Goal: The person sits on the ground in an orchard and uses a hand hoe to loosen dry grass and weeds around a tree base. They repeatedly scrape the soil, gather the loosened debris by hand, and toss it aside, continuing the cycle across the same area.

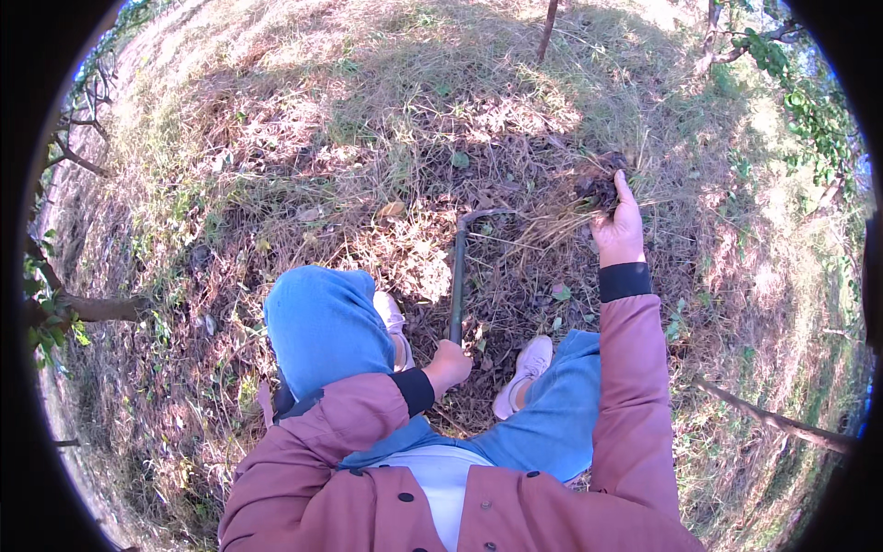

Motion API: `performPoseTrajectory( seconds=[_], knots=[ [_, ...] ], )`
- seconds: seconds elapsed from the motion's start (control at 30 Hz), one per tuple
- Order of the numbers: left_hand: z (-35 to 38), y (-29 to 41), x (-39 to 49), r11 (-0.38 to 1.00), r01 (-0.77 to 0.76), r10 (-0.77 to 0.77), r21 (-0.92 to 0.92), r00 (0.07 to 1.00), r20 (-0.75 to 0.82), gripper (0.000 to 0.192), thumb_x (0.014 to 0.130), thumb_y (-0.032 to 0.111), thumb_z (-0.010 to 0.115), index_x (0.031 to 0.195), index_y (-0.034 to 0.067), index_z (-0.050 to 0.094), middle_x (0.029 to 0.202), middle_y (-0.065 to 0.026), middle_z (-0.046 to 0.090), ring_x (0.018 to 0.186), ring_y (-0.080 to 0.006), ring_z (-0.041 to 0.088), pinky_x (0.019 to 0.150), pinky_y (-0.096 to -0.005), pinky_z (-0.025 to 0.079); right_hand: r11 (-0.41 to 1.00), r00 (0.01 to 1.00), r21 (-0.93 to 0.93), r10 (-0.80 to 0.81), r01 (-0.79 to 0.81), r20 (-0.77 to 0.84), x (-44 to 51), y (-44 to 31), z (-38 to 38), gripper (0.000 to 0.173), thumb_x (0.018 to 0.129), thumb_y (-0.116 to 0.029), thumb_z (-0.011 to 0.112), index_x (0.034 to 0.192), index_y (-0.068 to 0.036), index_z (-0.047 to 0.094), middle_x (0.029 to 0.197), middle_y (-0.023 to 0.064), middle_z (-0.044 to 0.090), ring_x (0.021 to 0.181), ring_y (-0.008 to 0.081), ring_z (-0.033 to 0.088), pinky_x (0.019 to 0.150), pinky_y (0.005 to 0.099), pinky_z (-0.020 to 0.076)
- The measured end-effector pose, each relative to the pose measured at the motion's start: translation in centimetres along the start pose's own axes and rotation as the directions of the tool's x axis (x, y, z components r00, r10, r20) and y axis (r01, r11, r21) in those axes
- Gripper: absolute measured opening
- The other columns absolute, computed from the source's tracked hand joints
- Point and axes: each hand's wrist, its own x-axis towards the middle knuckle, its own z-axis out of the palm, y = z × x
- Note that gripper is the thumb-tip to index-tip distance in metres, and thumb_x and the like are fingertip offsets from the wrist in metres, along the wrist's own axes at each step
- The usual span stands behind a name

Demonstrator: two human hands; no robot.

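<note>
My left hand (450,364) is closed around the lower end of a long dark handle, in front of my body between my knees. The handle belongs to a sickle-like tool (458,283), whose thin bent head (486,213) points right and lies partly among dry grass. My right arm reaches forward, and my right hand (617,231) grips a clump of dry grass and dark dead leaves (599,181). Its thumb shows on the near side; the clump hides most of the fingers. Long straw stalks (552,224) trail from the clump towards the tool's head.
My pale shoes (532,359) stand apart on ground covered with dry grass and leaf litter (414,265). A branch (103,308) juts in at the left, another bare branch (776,417) at the right. A thin trunk (548,31) rises ahead; leafy branches (766,55) hang at upper right.
</note>
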Motion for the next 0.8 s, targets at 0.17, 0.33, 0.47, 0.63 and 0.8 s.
performPoseTrajectory(
  seconds=[0.17, 0.33, 0.47, 0.63, 0.8],
  knots=[
    [2.0, -4.2, -3.5, 0.921, 0.029, -0.058, 0.388, 0.996, 0.063, 0.033, 0.082, 0.023, 0.062, 0.083, -0.01, 0.067, 0.083, -0.0213, 0.069, 0.08, -0.0316, 0.069, 0.069, -0.0392, 0.054, 0.988, 0.998, -0.152, -0.014, 0.005, -0.057, -0.5, 0.9, 1.2, 0.03, 0.094, -0.031, 0.063, 0.114, -0.008, 0.061, 0.106, 0.0064, 0.068, 0.093, 0.0225, 0.066, 0.083, 0.0373, 0.0549],
    [1.1, 0.1, -3.2, 0.878, -0.183, 0.239, 0.443, 0.968, -0.074, 0.05, 0.085, 0.037, 0.063, 0.092, -0.013, 0.064, 0.079, -0.0222, 0.068, 0.077, -0.0333, 0.069, 0.071, -0.0412, 0.054, 0.991, 0.985, -0.136, -0.01, -0.013, -0.17, -1.4, 2.7, 1.8, 0.031, 0.094, -0.03, 0.063, 0.116, -0.008, 0.06, 0.11, 0.0058, 0.066, 0.097, 0.0213, 0.064, 0.085, 0.0376, 0.0535],
    [-2.6, 9.2, -3.4, 0.952, -0.146, 0.194, -0.267, 0.967, 0.163, 0.09, 0.086, 0.06, 0.06, 0.126, -0.018, 0.039, 0.126, -0.031, 0.049, 0.117, -0.0368, 0.053, 0.095, -0.0455, 0.045, 0.998, 0.994, -0.059, -0.036, 0.03, -0.105, -3.5, 4.0, 2.1, 0.034, 0.094, -0.031, 0.064, 0.114, -0.003, 0.06, 0.107, 0.007, 0.066, 0.095, 0.0199, 0.064, 0.082, 0.0357, 0.0547],
    [-6.8, 18.2, -4.2, 0.756, -0.32, 0.483, -0.572, 0.861, 0.157, 0.09, 0.082, 0.062, 0.067, 0.131, -0.01, 0.042, 0.134, -0.025, 0.046, 0.116, -0.0306, 0.051, 0.097, -0.0424, 0.044, 0.982, 0.992, -0.14, 0.119, -0.124, -0.049, -8.3, 6.6, 2.9, 0.027, 0.095, -0.026, 0.063, 0.109, -0.004, 0.062, 0.105, 0.0068, 0.068, 0.089, 0.0172, 0.066, 0.076, 0.0333, 0.0563],
    [-8.7, 21.2, -2.9, 0.794, -0.566, 0.583, -0.222, 0.813, 0.012, 0.065, 0.074, 0.045, 0.082, 0.107, -0.008, 0.062, 0.105, -0.0153, 0.064, 0.089, -0.0208, 0.064, 0.082, -0.0318, 0.051, 0.791, 0.987, -0.611, 0.123, -0.035, 0.103, -10.1, 7.9, 1.8, 0.02, 0.098, -0.026, 0.057, 0.095, -0.008, 0.064, 0.079, -0.0011, 0.063, 0.06, 0.0055, 0.055, 0.048, 0.0212, 0.0392]
  ],
)
